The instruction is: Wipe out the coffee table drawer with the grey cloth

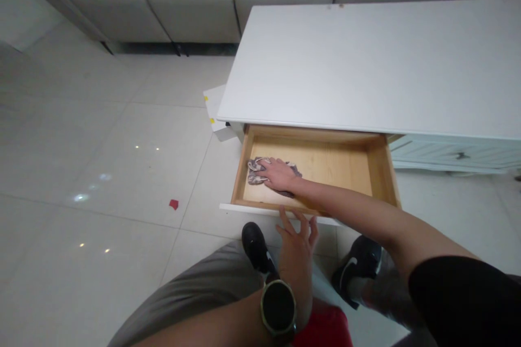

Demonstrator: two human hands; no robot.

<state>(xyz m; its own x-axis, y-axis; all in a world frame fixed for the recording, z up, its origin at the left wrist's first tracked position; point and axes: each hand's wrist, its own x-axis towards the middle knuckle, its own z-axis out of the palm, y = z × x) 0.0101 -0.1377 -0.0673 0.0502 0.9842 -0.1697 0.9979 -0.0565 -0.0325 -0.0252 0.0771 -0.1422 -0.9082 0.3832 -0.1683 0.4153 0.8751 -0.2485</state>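
Note:
A pulled-out wooden drawer [337,168] with a white front sits below the white tabletop. Inside it, towards the left end, lies a crumpled grey-and-white patterned cloth [256,176]. My right hand [280,174] presses down on this cloth against the drawer floor, its fingers bent over the fabric and its palm hiding part of it. Reaching up from below, my left hand [296,236] wears a round-faced watch [278,306] at the wrist. Its spread fingers touch the top edge of the drawer front [252,209].
The white coffee table [366,65] stretches to the right, with another knobbed drawer [459,155]. Behind stands a grey sofa [195,0]. A white box [215,108] sits beside the table's left end. On the tiled floor lies a red scrap [173,204]; black shoes [256,246] stand below the drawer.

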